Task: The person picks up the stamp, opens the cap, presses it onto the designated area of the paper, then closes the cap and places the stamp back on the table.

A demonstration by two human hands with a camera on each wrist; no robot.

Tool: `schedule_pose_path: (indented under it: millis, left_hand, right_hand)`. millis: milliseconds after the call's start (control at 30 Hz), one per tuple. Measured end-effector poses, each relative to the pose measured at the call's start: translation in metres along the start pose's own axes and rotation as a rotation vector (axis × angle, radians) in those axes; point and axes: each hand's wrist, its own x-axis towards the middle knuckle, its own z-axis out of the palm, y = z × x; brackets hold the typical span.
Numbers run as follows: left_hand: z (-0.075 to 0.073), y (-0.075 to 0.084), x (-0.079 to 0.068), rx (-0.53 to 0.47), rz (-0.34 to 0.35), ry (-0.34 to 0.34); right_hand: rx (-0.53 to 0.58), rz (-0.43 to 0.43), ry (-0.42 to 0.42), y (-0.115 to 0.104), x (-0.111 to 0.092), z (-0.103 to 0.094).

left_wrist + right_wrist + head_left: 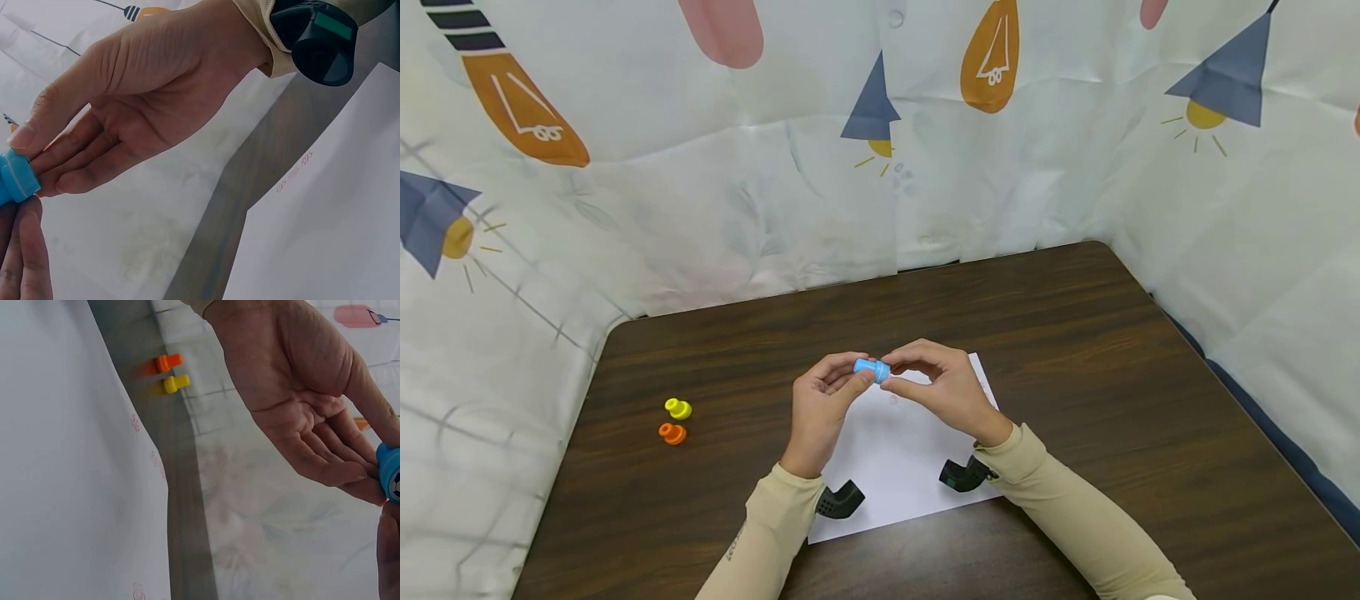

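A small light blue self-inking stamp [870, 369] is held level above the paper, between both hands. My left hand [822, 408] pinches its narrower part between thumb and fingers. From the other side, my right hand [951, 387] has its thumb and fingertips on the wider end. The left wrist view shows the right hand [144, 94] with its thumb on the blue rim [22, 175]. On the blue end [394, 478] in the right wrist view is a soccer-ball picture, with the left hand [300, 406] behind it.
A white sheet of paper [895, 467] with small red prints lies beneath the hands. To the left on the dark wood table [722, 350] stand a yellow stamp [678, 408] and an orange stamp [672, 433]. Printed white curtains [737, 192] hang around the table.
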Motion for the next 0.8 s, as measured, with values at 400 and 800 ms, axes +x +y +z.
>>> schedule_pose_path:
  millis: [400,800]
  left_hand:
    - [0.0012,0.0007,-0.0014,-0.003,0.019,0.006]
    - [0.0015,0.0016,-0.0029,0.017,0.042,-0.023]
  right_hand:
    - [0.014,-0.035,0.020,0.0008,-0.0012,0.0017]
    - [0.011,-0.078,0.038,-0.0006,-0.0014,0.0022]
